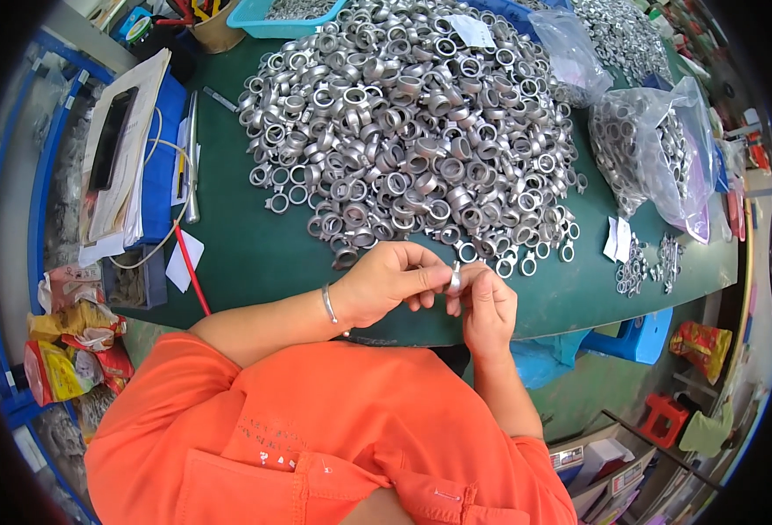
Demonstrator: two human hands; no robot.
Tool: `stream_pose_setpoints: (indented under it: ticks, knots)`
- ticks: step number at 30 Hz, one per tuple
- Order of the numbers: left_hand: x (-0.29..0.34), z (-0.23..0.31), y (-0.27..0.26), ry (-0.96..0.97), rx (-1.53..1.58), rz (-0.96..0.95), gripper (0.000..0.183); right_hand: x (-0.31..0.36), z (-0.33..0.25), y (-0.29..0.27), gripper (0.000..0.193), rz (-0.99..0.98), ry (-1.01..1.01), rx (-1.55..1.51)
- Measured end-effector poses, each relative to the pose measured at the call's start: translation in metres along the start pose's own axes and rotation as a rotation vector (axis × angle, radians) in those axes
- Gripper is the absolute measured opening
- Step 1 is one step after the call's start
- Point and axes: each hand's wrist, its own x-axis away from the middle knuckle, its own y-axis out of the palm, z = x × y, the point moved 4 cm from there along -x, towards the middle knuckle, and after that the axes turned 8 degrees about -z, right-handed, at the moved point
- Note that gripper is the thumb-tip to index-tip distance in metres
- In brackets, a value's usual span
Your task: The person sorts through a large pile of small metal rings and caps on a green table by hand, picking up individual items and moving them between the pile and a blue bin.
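I have both hands together just off the near edge of the worktop (255,254), pinching one small metal ring (455,277) between them: the left hand (386,284) grips it with thumb and fingertips from the left, the right hand (489,306) closes on it from the right and below, fingers curled narrow around it. The ring sits upright between the fingertips, clear of the green surface. To check it well, I judge I should keep the grip light and at the rim, turning the ring slowly so every face catches light, with elbows tucked so the piece stays steady. The big heap of rings (408,131) fills the middle and far side of the worktop, its near fringe just beyond my knuckles; clear bags of rings (657,153) lie toward the right edge, and a small sorted cluster (644,262) sits near the right near corner.
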Motion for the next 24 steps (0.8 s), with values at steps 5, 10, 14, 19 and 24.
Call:
stream_pose_setpoints:
  ticks: [5, 10, 14, 19, 24]
  knots:
    - [0.004, 0.004, 0.002, 0.248, -0.281, 0.008, 0.005, 0.003, -0.001, 0.000, 0.030, -0.005, 0.029, 0.017]
    - [0.010, 0.018, 0.008, 0.476, -0.716, 0.042, 0.004, 0.003, 0.003, 0.000, 0.017, -0.029, -0.057, 0.037]
    - [0.010, 0.015, 0.004, 0.404, -0.606, 0.074, 0.004, 0.002, -0.001, 0.004, 0.008, -0.020, -0.094, -0.049]
    - [0.006, -0.001, -0.001, -0.072, 0.050, 0.067, 0.023, 0.002, -0.024, 0.013, 0.020, 0.067, -0.484, 0.769]
    - [0.006, -0.016, -0.006, -0.208, 0.349, 0.012, 0.028, 0.001, -0.027, 0.018, 0.021, -0.141, -0.569, 0.802]
